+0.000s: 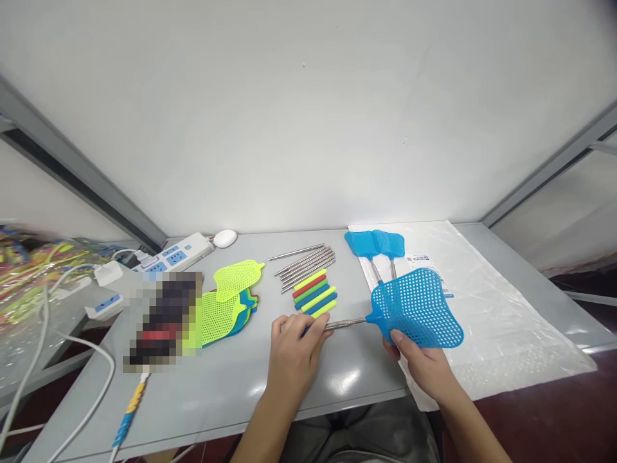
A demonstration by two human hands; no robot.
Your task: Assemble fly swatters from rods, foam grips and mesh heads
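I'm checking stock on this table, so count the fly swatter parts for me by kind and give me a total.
Finished blue swatters: 3, one held in both hands, two lying on the plastic sheet
Loose swatter heads in the stack: cannot tell exactly, at least 4
Metal rods: about 7
Coloured grips: about 7
Total: roughly 21

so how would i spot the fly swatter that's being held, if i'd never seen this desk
On the grey table, look front and centre. The held swatter spans both hands: left hand on its handle, right hand on its blue head. The two finished swatters lie untouched behind.
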